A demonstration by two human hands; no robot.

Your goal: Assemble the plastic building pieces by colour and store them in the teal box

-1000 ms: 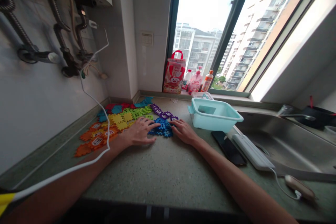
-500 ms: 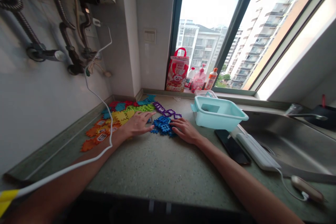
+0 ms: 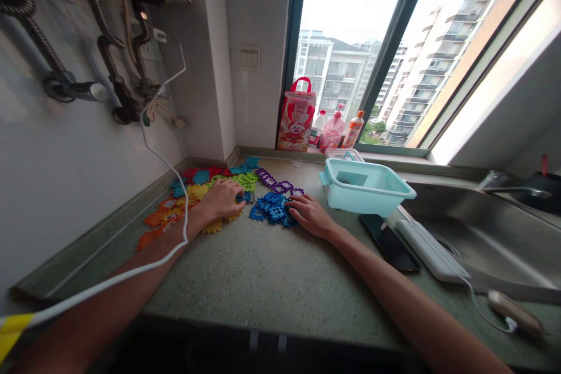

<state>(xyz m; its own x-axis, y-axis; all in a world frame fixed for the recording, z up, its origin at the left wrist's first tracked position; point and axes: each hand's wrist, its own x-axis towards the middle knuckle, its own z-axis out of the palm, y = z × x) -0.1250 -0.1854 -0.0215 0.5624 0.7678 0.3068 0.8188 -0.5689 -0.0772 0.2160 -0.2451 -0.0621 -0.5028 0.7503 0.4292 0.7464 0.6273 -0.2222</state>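
Observation:
Many flat plastic puzzle tiles lie on the green counter: orange tiles (image 3: 158,224) nearest the wall, then yellow tiles (image 3: 198,191), green tiles (image 3: 248,179), purple tiles (image 3: 277,183) and a blue pile (image 3: 270,209). My left hand (image 3: 221,198) rests over the yellow and green tiles with its fingers curled, pinching what looks like a small blue tile at its tips. My right hand (image 3: 311,215) lies at the right edge of the blue pile, fingers bent onto the tiles.
A pale turquoise plastic tub (image 3: 366,187) stands right of the tiles. A black phone (image 3: 388,243), a white power bank (image 3: 432,250) with cable and a sink (image 3: 491,234) lie further right. A red bag (image 3: 297,117) and bottles (image 3: 335,130) stand on the sill. A white cable (image 3: 166,158) hangs over my left arm.
My left hand has drawn back left from the blue pile onto the yellow and green tiles, and its fingers have curled. My right hand has stayed at the blue pile.

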